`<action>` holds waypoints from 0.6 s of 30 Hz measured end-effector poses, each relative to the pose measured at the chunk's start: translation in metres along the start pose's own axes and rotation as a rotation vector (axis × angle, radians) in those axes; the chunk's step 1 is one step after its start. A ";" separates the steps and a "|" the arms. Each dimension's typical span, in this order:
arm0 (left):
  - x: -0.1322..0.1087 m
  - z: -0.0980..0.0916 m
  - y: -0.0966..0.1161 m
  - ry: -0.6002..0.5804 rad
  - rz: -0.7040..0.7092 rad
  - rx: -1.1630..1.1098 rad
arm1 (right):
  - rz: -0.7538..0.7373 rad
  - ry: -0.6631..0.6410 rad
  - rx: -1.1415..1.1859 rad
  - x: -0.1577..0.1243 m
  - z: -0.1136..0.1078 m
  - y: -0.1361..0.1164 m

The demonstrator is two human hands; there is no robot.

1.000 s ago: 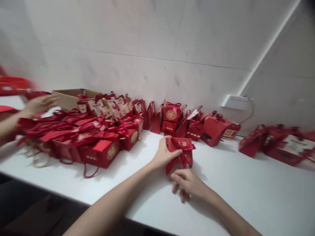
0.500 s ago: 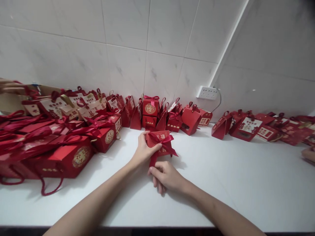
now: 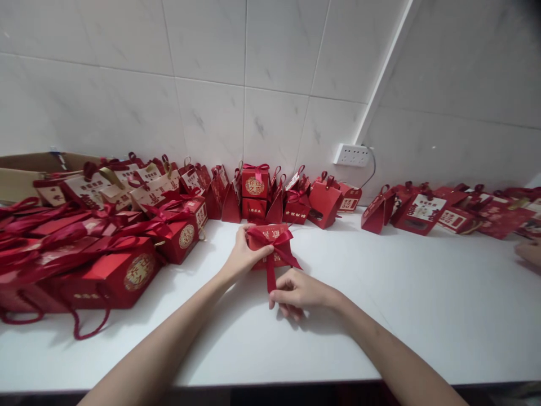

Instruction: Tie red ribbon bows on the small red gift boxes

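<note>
A small red gift box (image 3: 258, 243) with gold lettering sits on the white table (image 3: 236, 349) in the middle. A dark red ribbon bow (image 3: 281, 243) lies across its top. My left hand (image 3: 245, 251) grips the box's left side, its thumb pressing on the bow's knot. One ribbon tail (image 3: 271, 273) hangs toward the front, and its end is pinched between the thumb and finger of my right hand (image 3: 298, 293).
Red boxes with bows (image 3: 114, 265) crowd the left, before a cardboard carton (image 3: 21, 177). Upright gift boxes (image 3: 325, 200) line the tiled wall (image 3: 203, 113) below a socket strip (image 3: 351, 155). Another person's hand (image 3: 530, 252) shows at the right edge.
My right hand has moved slightly right with the ribbon tail, which now hangs straighter. A person's hand at the far left has gone out of view.
</note>
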State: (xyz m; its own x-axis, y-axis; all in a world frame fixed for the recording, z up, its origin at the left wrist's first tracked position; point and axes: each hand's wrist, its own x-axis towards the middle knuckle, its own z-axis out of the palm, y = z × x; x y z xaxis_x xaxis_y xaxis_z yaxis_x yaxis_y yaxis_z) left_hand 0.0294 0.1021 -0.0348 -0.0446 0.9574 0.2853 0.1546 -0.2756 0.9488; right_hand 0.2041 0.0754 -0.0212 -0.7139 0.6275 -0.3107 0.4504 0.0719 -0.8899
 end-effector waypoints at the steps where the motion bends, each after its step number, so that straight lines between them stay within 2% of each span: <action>1: 0.000 0.000 0.000 0.001 -0.001 0.001 | 0.004 -0.004 0.000 0.000 0.000 0.000; 10: 0.000 0.000 0.001 0.003 -0.019 -0.002 | 0.007 -0.041 0.033 0.003 0.004 0.003; 14: 0.000 0.001 0.002 0.008 -0.009 0.005 | 0.017 -0.162 0.025 -0.010 -0.010 -0.003; 15: 0.000 0.001 0.002 0.005 -0.011 -0.002 | -0.013 -0.155 0.055 -0.014 -0.016 -0.004; 16: 0.000 0.001 0.003 0.000 -0.015 -0.011 | -0.063 -0.086 0.100 -0.017 -0.023 -0.005; 18: 0.000 0.001 0.003 -0.011 -0.023 -0.019 | -0.184 0.227 0.178 -0.020 -0.033 -0.005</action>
State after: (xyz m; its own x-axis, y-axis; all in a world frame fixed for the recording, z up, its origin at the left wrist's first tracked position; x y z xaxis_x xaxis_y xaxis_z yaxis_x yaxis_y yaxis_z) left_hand 0.0305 0.1017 -0.0322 -0.0366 0.9644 0.2618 0.1349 -0.2548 0.9575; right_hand 0.2338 0.0882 0.0000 -0.6277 0.7748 -0.0751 0.2106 0.0761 -0.9746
